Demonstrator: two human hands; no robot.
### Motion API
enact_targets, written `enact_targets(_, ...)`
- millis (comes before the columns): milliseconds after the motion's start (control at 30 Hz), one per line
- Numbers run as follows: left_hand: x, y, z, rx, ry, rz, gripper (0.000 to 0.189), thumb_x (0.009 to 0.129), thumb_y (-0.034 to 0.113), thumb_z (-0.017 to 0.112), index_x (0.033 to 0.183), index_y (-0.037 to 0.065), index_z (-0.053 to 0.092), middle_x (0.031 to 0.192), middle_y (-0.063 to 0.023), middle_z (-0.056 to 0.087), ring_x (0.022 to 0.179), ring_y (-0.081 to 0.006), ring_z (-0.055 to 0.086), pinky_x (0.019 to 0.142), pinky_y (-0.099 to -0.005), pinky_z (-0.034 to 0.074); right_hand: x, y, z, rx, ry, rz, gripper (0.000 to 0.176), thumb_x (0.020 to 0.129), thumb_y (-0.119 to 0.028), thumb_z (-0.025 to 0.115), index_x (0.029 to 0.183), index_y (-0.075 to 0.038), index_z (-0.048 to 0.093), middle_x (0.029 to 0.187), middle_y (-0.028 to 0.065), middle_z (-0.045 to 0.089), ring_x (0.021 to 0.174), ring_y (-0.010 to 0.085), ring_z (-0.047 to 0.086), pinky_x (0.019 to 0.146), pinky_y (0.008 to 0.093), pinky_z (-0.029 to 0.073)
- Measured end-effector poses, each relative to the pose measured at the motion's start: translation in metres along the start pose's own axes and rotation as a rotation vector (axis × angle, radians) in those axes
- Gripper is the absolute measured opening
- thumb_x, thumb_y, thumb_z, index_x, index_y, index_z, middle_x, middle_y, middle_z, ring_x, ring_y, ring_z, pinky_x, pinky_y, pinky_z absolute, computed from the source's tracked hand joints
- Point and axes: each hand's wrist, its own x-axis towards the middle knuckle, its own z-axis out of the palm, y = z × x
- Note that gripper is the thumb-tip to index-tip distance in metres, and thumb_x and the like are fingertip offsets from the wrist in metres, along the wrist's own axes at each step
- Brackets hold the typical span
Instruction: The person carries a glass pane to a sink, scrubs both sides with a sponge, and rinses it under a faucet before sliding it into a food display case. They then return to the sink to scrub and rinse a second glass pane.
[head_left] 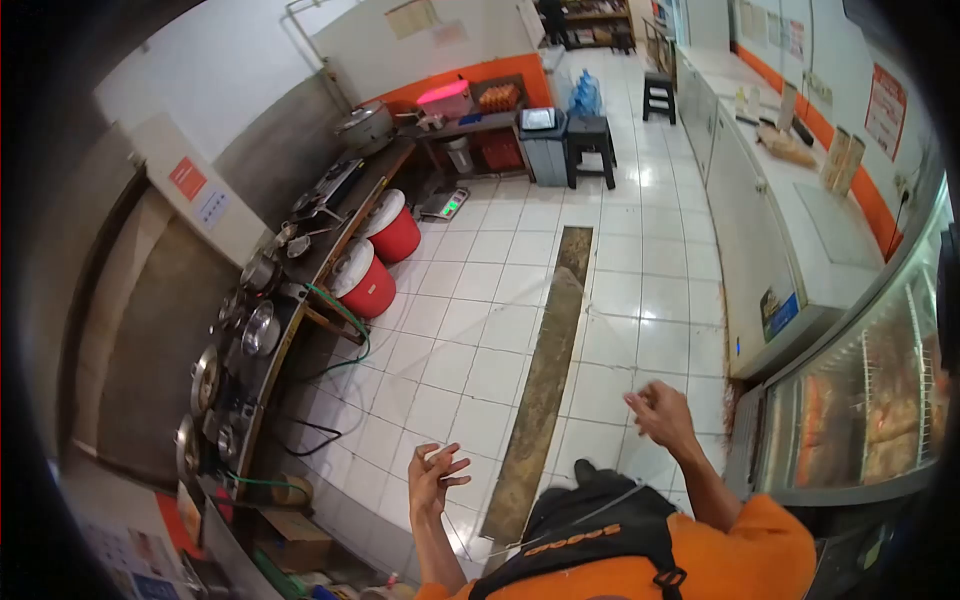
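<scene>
My left hand point(432, 480) is raised at the lower middle, its fingers bent and spread apart, with nothing visible in it. To its right, my right hand point(662, 412) is held over the tiled floor with its fingers curled together; whether something small is inside is hidden. Neither hand touches a surface. A thin pale line point(600, 508) crosses in front of the dark bag point(600, 530) worn over the orange shirt point(755, 550).
On the left stands a long counter with a steel bowl point(261, 328), above two red buckets point(368, 288). A white counter point(765, 205) and a glass-fronted cabinet point(850, 420) line the right. Black stools point(591, 150) stand farther back. A brown strip point(540, 390) runs along the floor.
</scene>
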Motion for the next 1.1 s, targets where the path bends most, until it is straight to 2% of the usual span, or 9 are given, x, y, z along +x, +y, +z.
enact_targets(100,0.031,0.024,-0.013,-0.002,0.196,0.067,0.044,0.088,0.008,0.065,0.125,0.007,0.041,0.121,-0.021,0.06,0.089,-0.0324,0.069,0.06,-0.0413,0.062,0.076,-0.043,0.035,-0.002,-0.182,-0.003,0.042,0.089,-0.036,0.069,0.091,0.006,0.063,0.066,0.0138,0.067,0.049,0.0173,0.064,0.047,0.0292,0.05)
enact_targets(200,0.078,0.037,-0.02,0.013,0.364,0.1,0.047,0.084,0.017,0.074,0.12,0.011,0.043,0.12,-0.0227,0.059,0.089,-0.0338,0.068,0.059,-0.0421,0.062,0.159,-0.052,0.07,-0.007,-0.239,-0.154,0.042,0.09,-0.037,0.067,0.092,0.005,0.063,0.068,0.0142,0.068,0.052,0.0191,0.067,0.053,0.031,0.052)
enact_targets(267,0.131,0.045,-0.021,-0.002,0.37,0.113,0.047,0.083,0.016,0.074,0.118,0.011,0.044,0.12,-0.0224,0.059,0.087,-0.0331,0.069,0.057,-0.0409,0.062,0.218,-0.072,0.086,-0.028,-0.399,-0.127,0.042,0.091,-0.037,0.065,0.092,0.004,0.063,0.069,0.0142,0.069,0.057,0.0202,0.07,0.059,0.0317,0.054)
enact_targets(400,0.247,0.091,0.01,-0.039,0.391,0.131,0.042,0.083,0.013,0.074,0.114,0.011,0.046,0.118,-0.022,0.06,0.079,-0.0309,0.07,0.052,-0.0378,0.062,0.34,-0.092,0.106,0.034,-0.397,-0.096,0.043,0.092,-0.037,0.063,0.093,0.006,0.063,0.07,0.0139,0.069,0.061,0.0205,0.071,0.061,0.0303,0.054)
enact_targets(500,0.36,0.137,0.059,-0.036,0.318,0.128,0.039,0.085,0.01,0.071,0.114,0.01,0.045,0.117,-0.0222,0.061,0.08,-0.0315,0.07,0.053,-0.0381,0.062,0.421,-0.12,0.086,0.012,-0.3,-0.069,0.044,0.092,-0.037,0.063,0.094,0.006,0.062,0.071,0.0138,0.069,0.06,0.0203,0.07,0.061,0.0304,0.055)
enact_targets(633,0.506,0.184,0.151,0.018,0.024,0.068,0.039,0.086,0.008,0.07,0.114,0.007,0.043,0.116,-0.024,0.061,0.082,-0.0334,0.07,0.055,-0.0394,0.063,0.508,-0.118,0.043,0.185,-0.051,0.047,0.043,0.09,-0.035,0.066,0.098,0.007,0.062,0.07,0.0147,0.069,0.06,0.0192,0.07,0.055,0.0308,0.055)
enact_targets(800,0.681,0.21,0.289,0.126,-0.313,-0.048,0.043,0.084,0.01,0.073,0.114,0.004,0.042,0.114,-0.0286,0.061,0.086,-0.0366,0.07,0.059,-0.043,0.063,0.602,-0.109,-0.018,0.184,0.24,0.154,0.039,0.088,-0.029,0.069,0.099,0.008,0.062,0.068,0.0138,0.069,0.056,0.0189,0.069,0.053,0.0299,0.055)
enact_targets(933,0.789,0.218,0.404,0.155,-0.401,-0.07,0.046,0.084,0.008,0.072,0.115,0.001,0.04,0.114,-0.0282,0.061,0.085,-0.0366,0.07,0.06,-0.0434,0.064,0.707,-0.101,-0.072,0.229,0.374,0.182,0.036,0.088,-0.024,0.07,0.1,0.008,0.062,0.066,0.0136,0.068,0.054,0.0189,0.068,0.05,0.0294,0.054)
enact_targets(1100,0.893,0.25,0.503,0.136,-0.379,-0.062,0.048,0.081,0.01,0.075,0.115,0.003,0.042,0.119,-0.028,0.059,0.09,-0.0367,0.07,0.06,-0.0445,0.063,0.859,-0.124,-0.131,0.255,0.362,0.137,0.036,0.088,-0.023,0.069,0.101,0.009,0.062,0.067,0.014,0.068,0.056,0.0178,0.068,0.048,0.0297,0.055)
